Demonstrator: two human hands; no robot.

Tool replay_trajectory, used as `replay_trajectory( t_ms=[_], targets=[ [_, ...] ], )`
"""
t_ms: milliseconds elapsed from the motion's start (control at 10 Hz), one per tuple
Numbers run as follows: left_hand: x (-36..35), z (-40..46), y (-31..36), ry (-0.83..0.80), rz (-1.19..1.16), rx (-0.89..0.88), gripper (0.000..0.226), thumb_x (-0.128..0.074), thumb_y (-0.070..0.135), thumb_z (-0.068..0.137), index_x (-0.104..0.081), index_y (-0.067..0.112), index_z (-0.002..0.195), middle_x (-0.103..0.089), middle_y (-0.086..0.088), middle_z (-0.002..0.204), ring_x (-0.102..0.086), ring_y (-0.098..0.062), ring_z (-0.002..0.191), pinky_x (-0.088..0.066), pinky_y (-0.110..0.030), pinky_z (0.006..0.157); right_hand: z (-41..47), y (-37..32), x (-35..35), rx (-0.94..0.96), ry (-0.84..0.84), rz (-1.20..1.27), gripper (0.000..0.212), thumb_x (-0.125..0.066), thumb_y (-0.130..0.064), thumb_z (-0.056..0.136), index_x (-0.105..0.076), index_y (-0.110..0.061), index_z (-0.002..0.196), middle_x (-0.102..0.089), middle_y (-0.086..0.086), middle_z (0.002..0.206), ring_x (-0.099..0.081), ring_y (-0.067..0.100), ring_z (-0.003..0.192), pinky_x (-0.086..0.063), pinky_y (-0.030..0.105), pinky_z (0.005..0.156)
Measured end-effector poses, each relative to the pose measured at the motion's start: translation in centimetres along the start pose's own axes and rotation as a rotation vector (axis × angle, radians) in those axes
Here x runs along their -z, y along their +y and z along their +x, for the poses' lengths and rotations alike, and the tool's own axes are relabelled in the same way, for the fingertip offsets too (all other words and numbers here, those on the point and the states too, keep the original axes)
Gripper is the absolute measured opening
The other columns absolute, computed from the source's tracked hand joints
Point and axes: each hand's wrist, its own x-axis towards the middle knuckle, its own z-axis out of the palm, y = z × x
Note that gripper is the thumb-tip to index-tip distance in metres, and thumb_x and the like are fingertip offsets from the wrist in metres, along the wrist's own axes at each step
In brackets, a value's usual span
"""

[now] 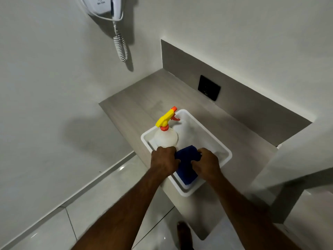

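High on the far left wall hangs a white hair dryer (106, 6), its coiled cord (121, 46) dangling straight down. Below it the pale tiled floor (90, 204) runs along the left. A grey counter (144, 105) juts from the far wall toward the near right.

The left hand (164, 159) reaches in from the near side, knuckles up. Its fingers curl over the left edge of a blue cloth (186, 165) and grip it. Just beyond this hand stands a white spray bottle (165, 138), upright in the far left corner of a white tub (185, 194). Its yellow head (164, 118) points far and slightly right, with the orange tip at the far end. The left hand's knuckles are just beside the bottle's base; I cannot tell whether they touch.

The cloth lies folded in the near part of the tub, held between the two hands. Its long axis runs near to far. Its near end is by the tub's near wall and its far end points toward the bottle.

The right hand (205, 164) holds the cloth's right edge, fingers curled over the far corner and thumb pressed on top. The tub sits at an angle on the counter's near part.

On the near floor between the forearms a bare foot (183, 231) shows. On the far wall, right of the tub, is a black socket (209, 88).
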Motion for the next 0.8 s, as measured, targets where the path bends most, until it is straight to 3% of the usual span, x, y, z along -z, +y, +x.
replay_trajectory(
  t_ms=[200,400,500,600,700,800],
  targets=[
    [-2.4,0.1,-0.4,-0.001,0.234,-0.013,0.03,-0.064,0.041,0.082,-0.068,0.022,0.104,-0.07,-0.004,0.102,-0.06,-0.026,0.102,-0.042,-0.042,0.091,1.1,0.6,-0.6,0.035,-0.108,-0.212,0.043,-0.069,-0.016,0.084,-0.052,-0.008,0.123,-0.065,0.011,0.121,-0.061,0.026,0.112,-0.047,0.035,0.098],
    [-2.6,-2.8,-1.6,0.124,0.347,-0.112,0.029,-0.053,0.04,0.088,-0.064,0.02,0.106,-0.07,-0.006,0.104,-0.056,-0.027,0.101,-0.039,-0.04,0.09,0.5,0.6,-0.8,0.156,-0.151,-0.704,0.037,-0.063,-0.034,0.09,-0.053,-0.014,0.119,-0.065,0.007,0.117,-0.063,0.024,0.105,-0.05,0.04,0.095],
    [1.0,-4.1,-3.1,0.243,0.327,-0.191,0.033,-0.061,0.039,0.084,-0.067,0.014,0.105,-0.072,-0.008,0.103,-0.061,-0.03,0.098,-0.043,-0.041,0.087,-0.6,-1.9,0.1,0.338,0.08,-0.8,0.026,-0.057,-0.043,0.092,-0.06,-0.018,0.096,-0.069,0.002,0.095,-0.065,0.02,0.085,-0.05,0.036,0.08],
    [7.1,-4.7,-5.3,0.474,0.347,-0.286,0.029,-0.069,0.028,0.081,-0.069,0.003,0.096,-0.071,-0.017,0.09,-0.065,-0.038,0.085,-0.049,-0.043,0.077,-3.2,-8.4,1.3,0.679,0.331,-0.723,0.03,-0.067,-0.039,0.085,-0.061,-0.017,0.067,-0.064,0.004,0.059,-0.061,0.021,0.05,-0.05,0.028,0.052],
    [15.6,-5.7,-7.7,0.718,0.441,-0.298,0.037,-0.065,0.025,0.087,-0.066,-0.006,0.108,-0.069,-0.026,0.104,-0.066,-0.042,0.095,-0.051,-0.047,0.084,-6.2,-18.0,3.5,0.933,0.541,-0.598,0.022,-0.067,-0.031,0.08,-0.063,-0.016,0.064,-0.064,0.007,0.058,-0.062,0.03,0.048,-0.047,0.03,0.048],
    [25.6,-7.2,-9.9,1.0,0.57,-0.249,0.053,-0.058,0.028,0.092,-0.054,-0.013,0.126,-0.057,-0.036,0.127,-0.055,-0.05,0.118,-0.042,-0.055,0.099,-8.7,-28.5,6.6,1.115,0.74,-0.433,0.027,-0.057,-0.032,0.089,-0.067,-0.014,0.072,-0.07,0.01,0.069,-0.066,0.034,0.059,-0.041,0.03,0.052]
  ],
)
